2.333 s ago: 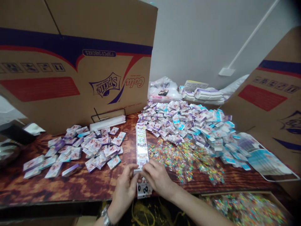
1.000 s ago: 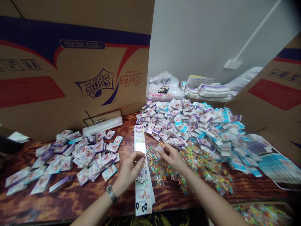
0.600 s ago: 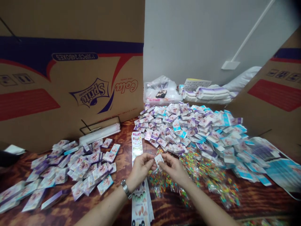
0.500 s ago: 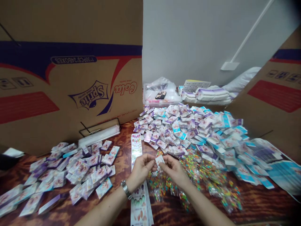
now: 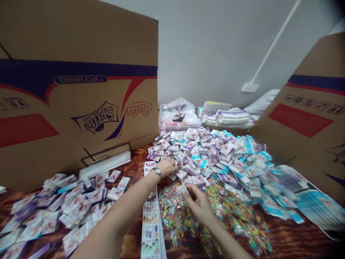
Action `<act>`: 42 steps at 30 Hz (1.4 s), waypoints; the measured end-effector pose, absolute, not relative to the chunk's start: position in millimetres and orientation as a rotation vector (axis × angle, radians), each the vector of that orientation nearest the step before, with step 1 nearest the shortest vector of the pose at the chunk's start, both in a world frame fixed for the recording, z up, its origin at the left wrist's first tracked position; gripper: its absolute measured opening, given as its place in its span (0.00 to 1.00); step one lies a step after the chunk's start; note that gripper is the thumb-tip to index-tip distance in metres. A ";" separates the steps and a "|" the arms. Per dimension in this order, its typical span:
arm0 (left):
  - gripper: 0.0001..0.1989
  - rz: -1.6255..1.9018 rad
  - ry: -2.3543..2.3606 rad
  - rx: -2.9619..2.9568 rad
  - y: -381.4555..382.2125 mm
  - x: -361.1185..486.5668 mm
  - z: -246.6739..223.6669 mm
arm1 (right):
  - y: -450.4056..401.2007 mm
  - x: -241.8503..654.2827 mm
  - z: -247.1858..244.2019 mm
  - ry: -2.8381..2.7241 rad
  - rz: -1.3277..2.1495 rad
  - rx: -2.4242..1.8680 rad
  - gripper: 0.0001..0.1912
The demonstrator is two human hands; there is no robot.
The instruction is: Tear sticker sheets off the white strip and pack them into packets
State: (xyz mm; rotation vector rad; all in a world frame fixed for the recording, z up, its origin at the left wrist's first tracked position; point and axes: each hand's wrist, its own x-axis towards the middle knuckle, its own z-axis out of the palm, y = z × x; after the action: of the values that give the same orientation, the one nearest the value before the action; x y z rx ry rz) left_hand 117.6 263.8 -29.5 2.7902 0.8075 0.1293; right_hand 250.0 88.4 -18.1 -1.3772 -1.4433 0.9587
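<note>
Bench [image 5: 136, 157] status: two heaps of printed cards, one spread of small clear bags and one long printed strip, all lying loose; neither heap near exhausted, finished quantity not determinable from this view.

Large card heap [image 5: 210, 154], centre and far side: several hundred pieces, overlapping in layers, count approximate only. Small card heap [image 5: 72, 205], left side: roughly sixty to eighty pieces, mostly one layer deep, lower edge cut off by frame. Clear bags of small coloured pieces [image 5: 175, 216]: dozens, piled in front of large card heap, exact count hidden by overlap. Printed strip [image 5: 151, 223]: one, lying lengthwise between both heaps, lower end past frame edge.

Right grip [image 5: 199, 205]: thumb and fingers pinched on one small white card [image 5: 182, 189], held just above clear bags. Left grip [image 5: 167, 167]: palm down, fingers curled onto near edge of large card heap, just beside top of printed strip; hold on any card not determinable. Wristwatch [image 5: 157, 172]: one, on left wrist.

Surroundings: two cardboard cartons, left carton [image 5: 75, 108] and right carton [image 5: 304, 118], standing at either side of bench. Behind large card heap: one plastic bag [image 5: 176, 115] and one row of white-and-purple packs [image 5: 226, 117].
</note>
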 end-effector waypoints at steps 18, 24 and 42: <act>0.29 0.517 0.655 0.783 101.7 18.9 14.6 | 83.6 231.7 53.6 -1.995 0.241 -0.995 0.08; 0.27 0.460 0.618 0.536 76.0 -8.3 10.1 | 85.0 219.1 60.5 -2.500 0.091 -0.645 0.15; 0.22 0.541 0.714 0.652 52.6 -11.7 19.7 | 56.8 190.3 80.0 -2.597 0.262 -0.557 0.14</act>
State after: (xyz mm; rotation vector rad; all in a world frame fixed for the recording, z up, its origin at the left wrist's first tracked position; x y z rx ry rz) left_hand -11.7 52.6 19.7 0.6515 0.7138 0.5407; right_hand 190.3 56.8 80.0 -0.5566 -2.5969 0.2623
